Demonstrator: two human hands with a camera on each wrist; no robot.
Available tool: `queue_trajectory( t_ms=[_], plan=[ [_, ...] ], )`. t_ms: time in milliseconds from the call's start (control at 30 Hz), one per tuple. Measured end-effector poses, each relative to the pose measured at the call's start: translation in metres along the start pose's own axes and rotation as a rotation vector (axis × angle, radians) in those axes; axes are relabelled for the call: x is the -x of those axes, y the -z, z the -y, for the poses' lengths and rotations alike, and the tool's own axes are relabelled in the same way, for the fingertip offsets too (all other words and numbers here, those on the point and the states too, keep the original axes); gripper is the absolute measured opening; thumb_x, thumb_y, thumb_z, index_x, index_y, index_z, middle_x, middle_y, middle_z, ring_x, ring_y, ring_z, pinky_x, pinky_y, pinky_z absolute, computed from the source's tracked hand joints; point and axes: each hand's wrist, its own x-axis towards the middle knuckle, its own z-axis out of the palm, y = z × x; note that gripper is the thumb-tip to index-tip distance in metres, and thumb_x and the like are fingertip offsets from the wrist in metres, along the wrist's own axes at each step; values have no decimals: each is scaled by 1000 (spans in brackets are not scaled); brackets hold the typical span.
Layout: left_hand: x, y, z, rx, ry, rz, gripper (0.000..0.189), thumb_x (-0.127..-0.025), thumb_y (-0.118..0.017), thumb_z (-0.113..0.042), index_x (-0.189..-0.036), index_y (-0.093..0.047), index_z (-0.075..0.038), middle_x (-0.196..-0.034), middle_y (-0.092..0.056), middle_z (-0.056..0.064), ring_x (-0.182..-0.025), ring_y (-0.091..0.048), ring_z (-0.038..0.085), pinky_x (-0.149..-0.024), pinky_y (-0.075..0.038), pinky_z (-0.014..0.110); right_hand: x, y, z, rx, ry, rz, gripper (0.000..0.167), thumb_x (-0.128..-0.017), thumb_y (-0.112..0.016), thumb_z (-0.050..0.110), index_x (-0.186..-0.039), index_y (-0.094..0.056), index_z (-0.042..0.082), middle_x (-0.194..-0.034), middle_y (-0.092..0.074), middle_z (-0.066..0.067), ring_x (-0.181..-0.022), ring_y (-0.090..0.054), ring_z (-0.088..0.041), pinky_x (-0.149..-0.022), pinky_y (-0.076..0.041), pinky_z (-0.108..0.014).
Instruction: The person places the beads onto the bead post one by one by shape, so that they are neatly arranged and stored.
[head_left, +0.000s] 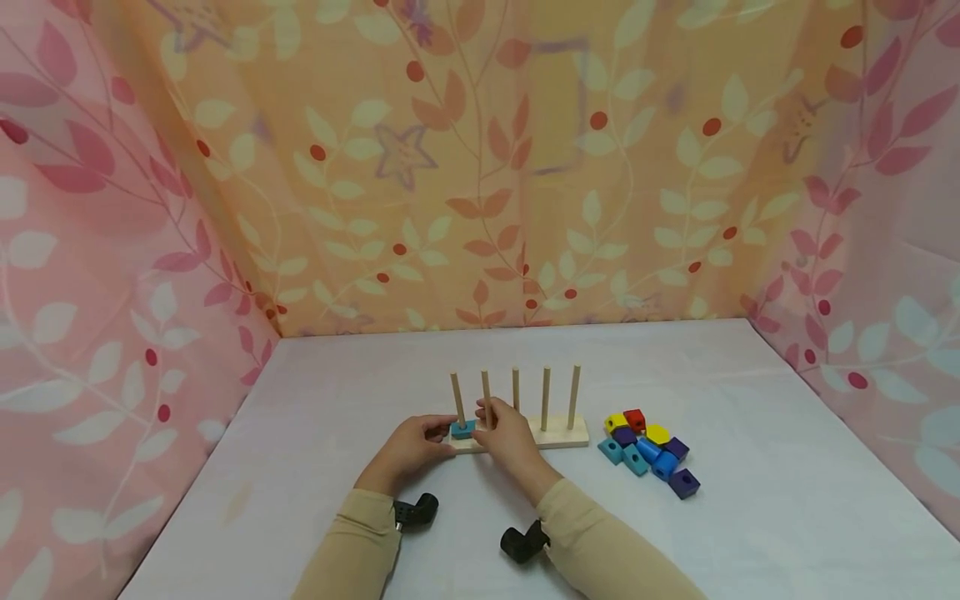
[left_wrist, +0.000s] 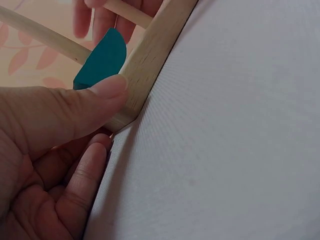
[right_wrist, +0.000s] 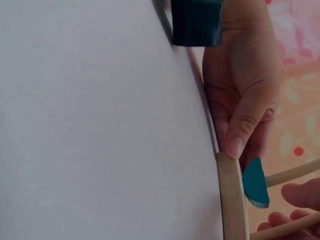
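Observation:
A wooden peg board (head_left: 562,434) with several upright pegs lies on the table. On its leftmost peg a teal half-round block (head_left: 463,430) sits low, against the base. My left hand (head_left: 411,450) grips the board's left end, its thumb (left_wrist: 107,87) on the side of the base and the other fingers curled around the end. My right hand (head_left: 512,437) is at the second peg (head_left: 486,392), right beside the teal block. In the right wrist view its thumb (right_wrist: 302,194) and fingers stand apart, with no block between them.
Right of the board lies a pile of coloured blocks, among them a red block (head_left: 634,419), a yellow disc (head_left: 657,434), a blue block (head_left: 664,465) and a purple block (head_left: 684,483). Patterned cloth (head_left: 480,167) walls in the white table (head_left: 337,375) at back and sides.

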Motion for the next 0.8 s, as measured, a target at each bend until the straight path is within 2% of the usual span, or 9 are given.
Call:
queue_trajectory(
  t_ms=[133,300,400,600,800],
  plan=[
    [0,-1,0,-22,-3,-4,48,-75,-76,-19,-120,-61,-16,-119,-59,4,-106,-56,16,-89,-46,35,7,9,1,32,43,18,51,-77,-70,7,-124,-51,1,-117,-59,-16,-109,-54,-32,-89,-45,-43],
    [-2,0,-3,-35,-1,-17,49,-74,-76,-19,-120,-61,-17,-117,-60,3,-102,-56,13,-89,-46,35,16,26,5,-43,89,39,55,-80,-67,6,-131,-45,0,-124,-55,-17,-116,-49,-31,-97,-39,-43],
    [-2,0,-5,-41,6,-24,49,-73,-77,-20,-120,-62,-18,-115,-60,1,-100,-56,12,-89,-46,35,21,41,6,-86,114,23,50,-80,-67,3,-127,-50,1,-122,-57,-15,-114,-51,-28,-97,-39,-42],
    [-2,0,-4,-38,15,-16,50,-73,-77,-20,-121,-61,-19,-114,-60,1,-100,-55,12,-89,-45,36,30,76,0,-53,61,-5,34,-79,-70,3,-111,-61,7,-108,-63,-7,-100,-59,-21,-90,-46,-37],
    [-1,-2,-2,-34,44,-15,50,-73,-77,-20,-121,-61,-21,-114,-60,0,-99,-54,12,-90,-45,36,37,117,-21,6,32,-16,28,-80,-68,4,-107,-61,4,-105,-63,-13,-92,-61,-22,-82,-50,-33]
  ],
)
